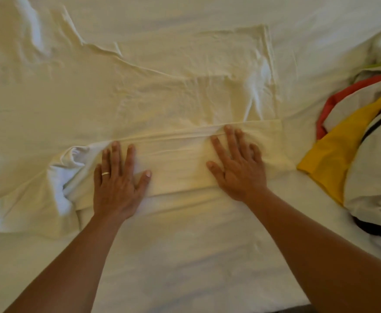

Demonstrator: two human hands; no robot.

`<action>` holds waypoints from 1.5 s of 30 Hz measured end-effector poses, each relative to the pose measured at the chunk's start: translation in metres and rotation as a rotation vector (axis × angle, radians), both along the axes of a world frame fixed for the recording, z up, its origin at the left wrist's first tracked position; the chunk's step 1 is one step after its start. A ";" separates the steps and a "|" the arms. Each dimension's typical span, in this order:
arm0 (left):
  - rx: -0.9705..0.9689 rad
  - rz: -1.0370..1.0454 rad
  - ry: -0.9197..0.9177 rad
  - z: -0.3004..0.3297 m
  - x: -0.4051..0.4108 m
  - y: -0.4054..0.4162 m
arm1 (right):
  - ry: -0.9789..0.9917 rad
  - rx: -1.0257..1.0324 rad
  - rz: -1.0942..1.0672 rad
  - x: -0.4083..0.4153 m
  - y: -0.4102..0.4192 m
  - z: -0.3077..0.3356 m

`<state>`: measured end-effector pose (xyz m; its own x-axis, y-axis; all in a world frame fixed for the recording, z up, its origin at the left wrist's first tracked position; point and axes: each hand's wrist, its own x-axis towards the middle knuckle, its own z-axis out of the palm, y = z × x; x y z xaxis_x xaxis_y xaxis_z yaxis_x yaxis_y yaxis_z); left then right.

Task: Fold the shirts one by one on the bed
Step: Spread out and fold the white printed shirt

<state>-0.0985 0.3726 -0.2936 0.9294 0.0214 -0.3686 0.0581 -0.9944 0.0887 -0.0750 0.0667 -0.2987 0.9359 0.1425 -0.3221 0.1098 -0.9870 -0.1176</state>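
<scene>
Partly indistinct: white shirt (180, 168) edges blend into bed (185, 256) sheet.

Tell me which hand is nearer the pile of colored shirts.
Right. The right hand presses the folded white shirt beside the pile; the left hand presses farther away.

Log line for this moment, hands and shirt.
left hand flat on white shirt | right hand flat on shirt | near edge folded | pile at right
</scene>
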 end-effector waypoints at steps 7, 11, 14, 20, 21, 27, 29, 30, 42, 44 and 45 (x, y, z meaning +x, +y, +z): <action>0.011 0.004 0.028 0.017 0.002 0.002 | 0.043 -0.072 -0.129 0.011 -0.029 0.009; 0.064 0.021 -0.118 0.041 -0.015 0.007 | 0.104 -0.096 -0.179 0.011 0.000 0.032; 0.082 0.071 -0.213 0.053 -0.045 0.036 | 0.125 -0.043 -0.078 0.004 0.042 0.050; 0.170 0.273 -0.171 0.062 -0.087 0.106 | 0.156 0.102 0.069 -0.010 0.155 0.060; 0.170 0.232 -0.137 0.062 -0.090 0.121 | 0.152 0.126 0.093 -0.010 0.180 0.060; -0.287 0.391 -0.085 0.081 -0.055 0.178 | 0.107 0.201 0.145 0.001 0.279 0.060; -0.393 0.407 -0.030 0.097 -0.024 0.200 | 0.095 0.194 0.108 0.011 0.297 0.059; -0.463 0.426 -0.022 0.105 -0.006 0.211 | 0.095 0.197 0.088 0.017 0.303 0.059; -0.286 0.726 -0.305 0.073 0.039 0.254 | -0.164 0.356 0.279 0.049 0.352 0.041; -0.183 0.694 -0.272 0.056 0.008 0.251 | -0.179 0.320 0.406 0.057 0.357 0.033; -0.149 0.695 -0.262 0.049 -0.003 0.252 | -0.177 0.297 0.419 0.062 0.357 0.030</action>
<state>-0.1018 0.6243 -0.2442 0.7779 0.6013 -0.1823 0.6254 -0.7131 0.3167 -0.0127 0.4236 -0.2688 0.8155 0.5762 -0.0540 0.5304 -0.7815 -0.3285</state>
